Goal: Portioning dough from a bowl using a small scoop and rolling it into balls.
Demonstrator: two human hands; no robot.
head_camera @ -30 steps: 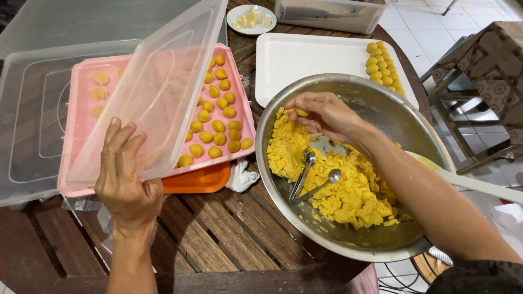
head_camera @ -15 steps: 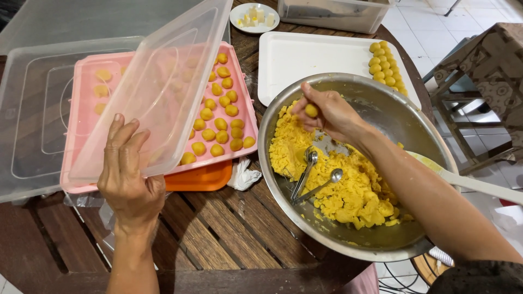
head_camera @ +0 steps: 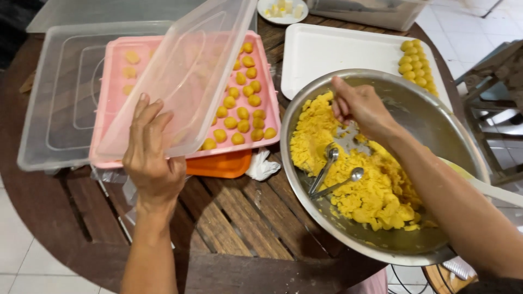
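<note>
My left hand grips the near edge of a clear plastic lid and holds it tilted up over a pink tray. Rows of small yellow dough balls fill that tray. My right hand is inside a large steel bowl, above a heap of crumbly yellow dough. Its fingers are curled together on a small dough piece, mostly hidden. Two metal spoons lie in the dough just below that hand.
A white tray with several dough balls lies behind the bowl. An orange tray sticks out under the pink one, beside a crumpled tissue. A clear container lies at the left, a small white plate at the back. All rest on a round wooden table.
My right hand lifted a small dough piece out of the heap and curled around it. My left hand and the raised lid stayed almost still.
</note>
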